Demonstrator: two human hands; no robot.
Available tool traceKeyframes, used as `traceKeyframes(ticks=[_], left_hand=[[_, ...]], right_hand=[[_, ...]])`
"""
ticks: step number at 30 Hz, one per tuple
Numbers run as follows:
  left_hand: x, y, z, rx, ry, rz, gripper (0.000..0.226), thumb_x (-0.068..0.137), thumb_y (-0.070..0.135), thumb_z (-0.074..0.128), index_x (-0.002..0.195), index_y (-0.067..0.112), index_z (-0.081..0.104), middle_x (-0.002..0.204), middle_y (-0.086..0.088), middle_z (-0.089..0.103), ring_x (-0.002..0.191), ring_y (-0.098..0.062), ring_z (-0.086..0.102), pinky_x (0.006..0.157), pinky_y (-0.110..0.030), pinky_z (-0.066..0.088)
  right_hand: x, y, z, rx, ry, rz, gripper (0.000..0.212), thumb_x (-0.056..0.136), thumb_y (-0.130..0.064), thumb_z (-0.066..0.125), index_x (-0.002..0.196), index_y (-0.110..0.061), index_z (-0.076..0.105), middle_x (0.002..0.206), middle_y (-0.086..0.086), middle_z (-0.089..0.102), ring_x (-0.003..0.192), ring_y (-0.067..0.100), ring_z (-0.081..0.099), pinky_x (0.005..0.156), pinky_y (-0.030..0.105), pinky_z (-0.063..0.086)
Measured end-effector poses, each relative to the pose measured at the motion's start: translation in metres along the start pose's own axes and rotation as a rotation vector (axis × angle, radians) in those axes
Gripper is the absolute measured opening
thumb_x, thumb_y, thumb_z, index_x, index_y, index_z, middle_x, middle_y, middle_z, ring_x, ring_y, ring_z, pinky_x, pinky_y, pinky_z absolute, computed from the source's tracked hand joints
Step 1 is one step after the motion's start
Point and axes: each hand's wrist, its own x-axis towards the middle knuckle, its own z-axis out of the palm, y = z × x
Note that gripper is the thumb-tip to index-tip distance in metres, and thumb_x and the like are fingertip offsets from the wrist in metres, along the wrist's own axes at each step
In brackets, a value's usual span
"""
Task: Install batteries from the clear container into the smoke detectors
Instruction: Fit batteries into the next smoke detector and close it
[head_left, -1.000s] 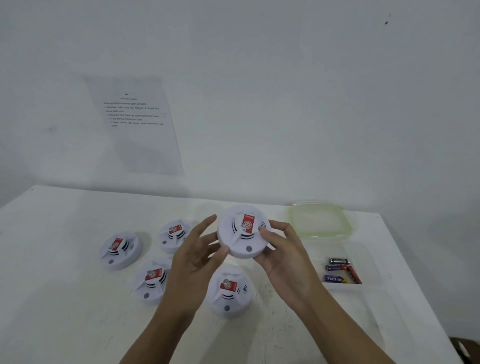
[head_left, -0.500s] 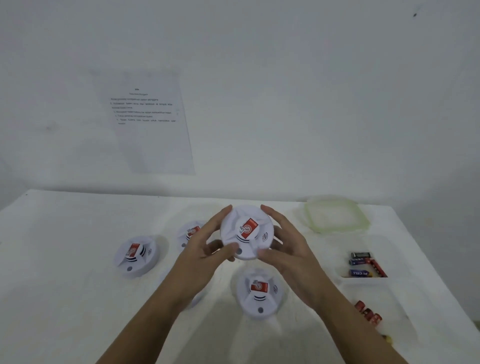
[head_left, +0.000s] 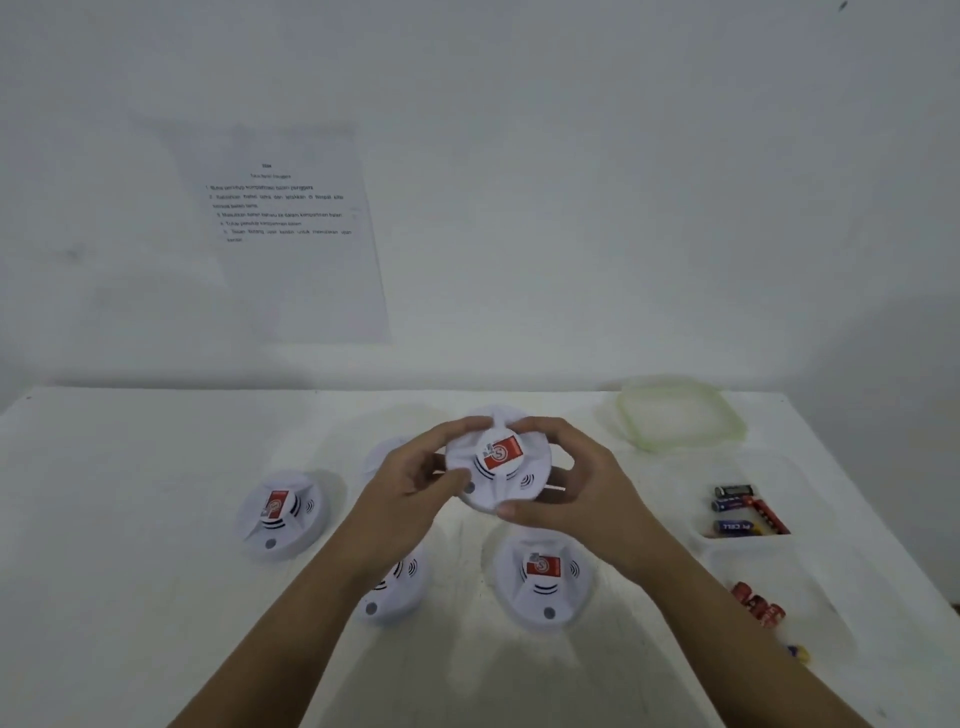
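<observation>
Reaching in from the near edge of the white worktop (head_left: 130, 597), both forearms run up the middle. Closest to us, two smoke detectors sit face up: the front-right detector (head_left: 543, 582) just beside the right wrist, and the front-left detector (head_left: 395, 592) half hidden under the left forearm. Out right, the clear container (head_left: 815, 582) shows red batteries (head_left: 757, 605) in its near compartment and mixed dark, blue and red batteries (head_left: 743, 512) in the far one.

Centre stage: the left hand (head_left: 415, 483) and right hand (head_left: 576, 493) have the held detector (head_left: 498, 460) up between them, red label facing us. Each grip is curled round the rim, left fingers on the left side, right thumb and fingers wrapping the right, with nothing else in either.

Wide left, the lone detector (head_left: 283, 512) rests by itself, and the back detector (head_left: 382, 452) peeks out behind the left hand. Farther back, the green-edged lid (head_left: 678, 418) lies flat near the wall, where a printed sheet (head_left: 291, 228) hangs.
</observation>
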Motion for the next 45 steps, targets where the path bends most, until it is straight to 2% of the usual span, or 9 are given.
traceKeyframes(ticks=[2,5,13,22,27,32,35,41,45], left_hand=[[0.005,-0.001,-0.002,-0.015,0.004,0.012,0.042,0.100,-0.001,0.054,0.131,0.026,0.062,0.125,0.004,0.070,0.116,-0.019,0.066,0.099,-0.039,0.056],[0.012,-0.001,0.001,-0.055,0.000,0.028,0.040,0.099,0.004,0.058,0.133,0.026,0.060,0.127,0.003,0.070,0.118,-0.020,0.066,0.098,-0.035,0.056],[0.019,-0.005,0.012,-0.142,-0.084,-0.046,0.041,0.102,0.017,0.056,0.138,0.037,0.055,0.134,0.007,0.065,0.106,-0.026,0.070,0.086,-0.042,0.061],[0.019,-0.021,0.031,-0.088,0.022,-0.068,0.042,0.097,0.019,0.062,0.134,0.038,0.057,0.129,0.013,0.066,0.112,-0.014,0.068,0.083,-0.034,0.063],[0.019,-0.025,0.028,-0.095,-0.025,-0.107,0.048,0.097,0.010,0.063,0.134,0.039,0.057,0.130,0.011,0.065,0.111,-0.014,0.070,0.088,-0.035,0.061],[0.024,-0.022,0.026,-0.084,0.011,-0.059,0.051,0.093,0.002,0.067,0.136,0.028,0.059,0.126,0.013,0.067,0.106,-0.018,0.072,0.082,-0.034,0.063],[0.027,-0.023,0.029,-0.070,0.048,-0.033,0.050,0.092,0.001,0.067,0.135,0.024,0.059,0.123,0.016,0.067,0.104,-0.011,0.071,0.077,-0.030,0.063],[0.031,-0.022,0.031,-0.074,0.056,-0.036,0.048,0.092,0.003,0.068,0.131,0.030,0.059,0.125,0.015,0.065,0.104,-0.004,0.070,0.072,-0.023,0.060],[0.034,-0.022,0.031,-0.083,0.053,-0.034,0.049,0.091,0.004,0.069,0.130,0.032,0.060,0.126,0.012,0.065,0.108,-0.010,0.069,0.075,-0.025,0.061]], right_hand=[[0.003,0.000,-0.007,0.031,-0.006,0.003,0.058,0.074,0.005,0.085,0.124,-0.013,0.062,0.119,0.005,0.072,0.103,0.030,0.073,0.089,0.049,0.060],[0.006,0.003,-0.013,0.077,0.024,-0.008,0.055,0.076,0.004,0.082,0.125,-0.011,0.063,0.121,0.006,0.071,0.106,0.030,0.072,0.090,0.050,0.059],[0.007,0.017,-0.026,0.124,0.039,-0.029,0.069,0.076,0.010,0.080,0.136,-0.014,0.057,0.133,0.003,0.065,0.121,0.028,0.064,0.100,0.052,0.054],[0.010,0.035,-0.036,0.063,0.017,0.011,0.077,0.071,0.010,0.084,0.138,-0.016,0.055,0.136,0.000,0.063,0.125,0.026,0.062,0.102,0.051,0.054],[0.011,0.046,-0.035,0.038,-0.016,0.023,0.078,0.075,0.010,0.081,0.142,-0.016,0.051,0.141,0.005,0.058,0.128,0.027,0.059,0.104,0.053,0.052],[0.016,0.047,-0.032,0.034,-0.005,-0.012,0.074,0.079,0.012,0.077,0.142,-0.012,0.049,0.140,0.003,0.059,0.130,0.025,0.057,0.104,0.047,0.053],[0.017,0.048,-0.031,0.048,0.010,-0.025,0.073,0.080,0.013,0.076,0.143,-0.011,0.048,0.141,0.004,0.058,0.132,0.026,0.056,0.104,0.046,0.053],[0.019,0.047,-0.035,0.048,0.019,-0.040,0.072,0.080,0.014,0.075,0.142,-0.011,0.048,0.141,0.006,0.057,0.132,0.026,0.056,0.105,0.047,0.052],[0.020,0.044,-0.037,0.061,0.020,-0.050,0.071,0.080,0.013,0.074,0.142,-0.010,0.048,0.140,0.006,0.058,0.132,0.027,0.056,0.104,0.044,0.052]])
